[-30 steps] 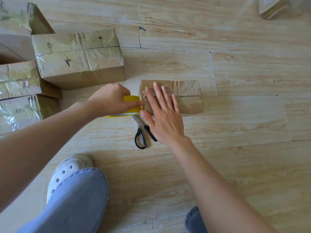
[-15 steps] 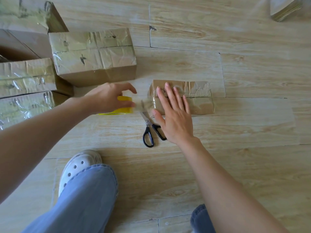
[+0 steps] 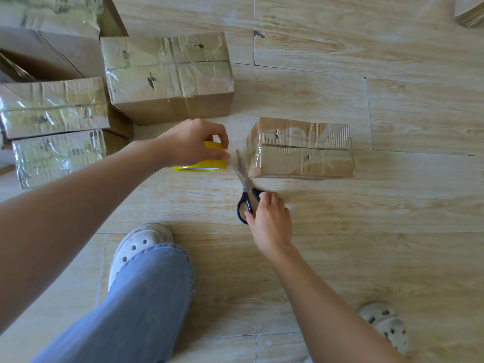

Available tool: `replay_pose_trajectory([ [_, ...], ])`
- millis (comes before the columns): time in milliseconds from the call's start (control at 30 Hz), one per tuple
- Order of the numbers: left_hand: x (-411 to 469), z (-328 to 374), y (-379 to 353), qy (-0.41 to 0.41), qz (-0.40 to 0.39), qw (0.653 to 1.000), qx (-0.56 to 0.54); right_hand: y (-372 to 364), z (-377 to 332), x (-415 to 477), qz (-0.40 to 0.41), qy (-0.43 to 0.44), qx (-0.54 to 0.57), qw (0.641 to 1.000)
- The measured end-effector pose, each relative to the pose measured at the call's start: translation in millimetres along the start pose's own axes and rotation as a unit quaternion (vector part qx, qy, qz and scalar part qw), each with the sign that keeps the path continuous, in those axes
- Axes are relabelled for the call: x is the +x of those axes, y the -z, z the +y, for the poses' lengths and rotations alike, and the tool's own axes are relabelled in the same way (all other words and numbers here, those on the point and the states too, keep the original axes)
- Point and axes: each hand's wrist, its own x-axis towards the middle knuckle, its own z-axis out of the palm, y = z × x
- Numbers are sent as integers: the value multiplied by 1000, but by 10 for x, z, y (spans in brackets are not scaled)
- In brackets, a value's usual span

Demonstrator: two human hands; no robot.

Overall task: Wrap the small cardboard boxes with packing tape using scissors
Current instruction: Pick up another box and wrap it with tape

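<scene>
A small brown cardboard box (image 3: 303, 153) lies on the wooden floor, with clear tape over its top and left end. A strip of clear tape (image 3: 239, 153) stretches from the box's left end to a yellow tape roll (image 3: 203, 159). My left hand (image 3: 192, 144) grips the roll and pinches the tape at its right side. My right hand (image 3: 269, 218) grips the black handles of the scissors (image 3: 245, 187). Their blades point up toward the stretched tape, just left of the box.
Several larger taped cardboard boxes (image 3: 167, 74) are stacked at the left and back left. My left leg in blue jeans with a white clog (image 3: 138, 247) is in front; another clog (image 3: 385, 326) sits at lower right. A cardboard piece (image 3: 470, 10) lies at the top right corner.
My right hand left the top of the small box and took hold of the scissors' handles. My left hand pulled the roll further left, drawing out the tape.
</scene>
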Motion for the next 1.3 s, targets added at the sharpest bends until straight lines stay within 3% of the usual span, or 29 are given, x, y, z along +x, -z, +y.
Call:
replay_pose_trajectory([
  [167, 10, 3, 10, 6, -19, 1000, -12, 18, -17, 28, -16, -71, 34, 997],
  [267, 14, 1, 7, 7, -20, 1000, -12, 75, 87, -42, -68, -114, 112, 985],
  [400, 23, 16, 9, 12, -16, 1000, -14, 161, 312, -257, -204, -154, 329, 909],
  [500, 25, 19, -1, 16, -16, 1000, -12, 214, 295, -398, -269, -130, 445, 844],
  [800, 14, 10, -42, 12, -12, 1000, -17, 570, -13, -55, -249, -103, 539, 798],
  [1033, 36, -13, -61, 15, -13, 1000, -15, 526, -13, 21, -167, -99, 573, 796],
  [1167, 48, -35, -89, 6, -4, 1000, 16, 447, -17, 1, -137, -104, 529, 831],
  [1300, 26, -123, -77, 23, -8, 992, 126, 420, 14, -3, -125, -97, 483, 861],
])
